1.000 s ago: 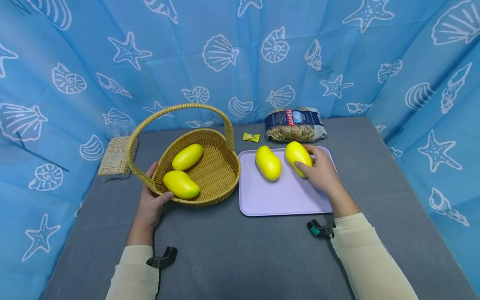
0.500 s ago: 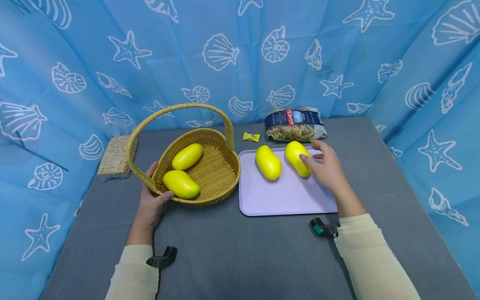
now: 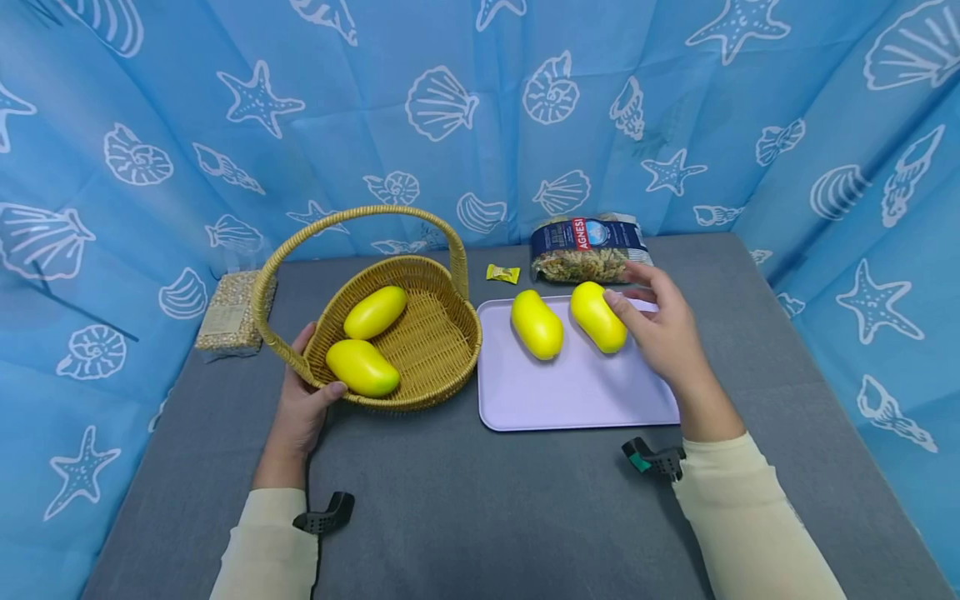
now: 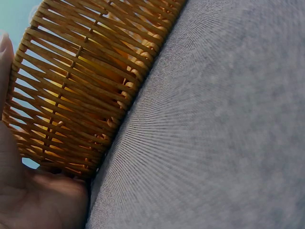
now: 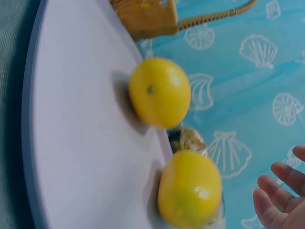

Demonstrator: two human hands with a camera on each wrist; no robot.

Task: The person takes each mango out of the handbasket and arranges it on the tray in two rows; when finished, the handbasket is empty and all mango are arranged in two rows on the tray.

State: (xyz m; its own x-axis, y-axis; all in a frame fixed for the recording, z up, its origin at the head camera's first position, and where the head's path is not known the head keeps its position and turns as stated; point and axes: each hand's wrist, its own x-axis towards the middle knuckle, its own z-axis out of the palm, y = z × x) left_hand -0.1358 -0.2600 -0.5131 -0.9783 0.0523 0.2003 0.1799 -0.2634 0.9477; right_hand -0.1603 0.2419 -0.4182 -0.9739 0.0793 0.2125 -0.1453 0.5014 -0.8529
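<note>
My left hand (image 3: 300,412) grips the left side of a wicker basket (image 3: 438,354), thumb over the rim and fingers on the outer wall. Two yellow mangoes lie inside it, an upper mango (image 3: 375,313) and a lower mango (image 3: 363,368) with a greenish tip. In the left wrist view the basket's woven wall (image 4: 71,90) fills the upper left. On a lilac tray (image 3: 525,404) lie a left mango (image 3: 537,325) and a right mango (image 3: 597,317). My right hand (image 3: 660,325) is just right of the right mango, fingers spread; the right wrist view shows them apart from that mango (image 5: 189,191).
Behind the tray stands an AGNESI pasta bag (image 3: 591,252), with a small yellow wrapped candy (image 3: 502,274) to its left. A clear pack of dried kernels (image 3: 236,312) lies left of the basket. A blue shell-print curtain (image 3: 480,108) borders the grey table (image 3: 480,517).
My right hand has let go of the right mango and drawn back to the right, leaving it on the tray. The left hand and basket stay in place.
</note>
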